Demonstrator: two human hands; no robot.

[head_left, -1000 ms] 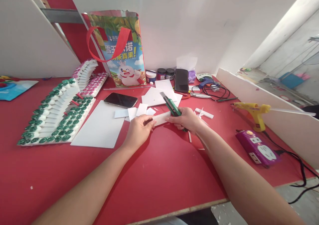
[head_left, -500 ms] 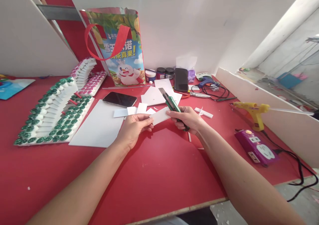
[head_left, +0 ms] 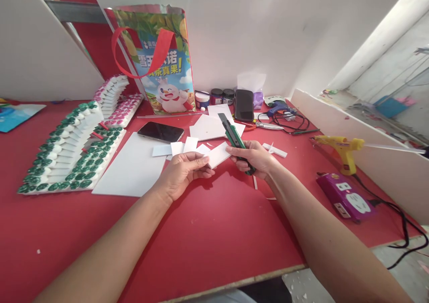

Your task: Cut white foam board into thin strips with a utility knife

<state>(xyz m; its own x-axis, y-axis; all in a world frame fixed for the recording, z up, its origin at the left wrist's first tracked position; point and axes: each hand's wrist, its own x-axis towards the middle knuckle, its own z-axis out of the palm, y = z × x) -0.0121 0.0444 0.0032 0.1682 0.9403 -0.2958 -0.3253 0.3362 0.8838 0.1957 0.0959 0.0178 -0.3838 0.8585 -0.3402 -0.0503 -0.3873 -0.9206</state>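
Observation:
My left hand [head_left: 187, 169] pinches the near end of a small white foam board strip [head_left: 218, 155], held just above the red table [head_left: 208, 231]. In my right hand [head_left: 251, 158] is a green utility knife [head_left: 234, 138], its blade pointing up and away to the left. The right thumb and fingertips also touch the far end of the strip. Beyond the hands lie small white cut pieces [head_left: 191, 145] and a larger white board [head_left: 132, 169]. More offcuts [head_left: 275, 150] rest to the right of the knife.
A black phone [head_left: 161, 132] lies behind the board. At left stand decorated white models [head_left: 73, 160]. A printed bag [head_left: 164, 66], paint jars [head_left: 223, 96], another phone [head_left: 244, 105] and scissors [head_left: 268, 126] are at the back. On the right are a yellow glue gun [head_left: 342, 149] and purple power strip [head_left: 346, 200].
The white strip has tilted and shifted slightly to the right, with its edge showing more. My left hand moved right with it; the knife stays in my right hand, pointing a little steeper.

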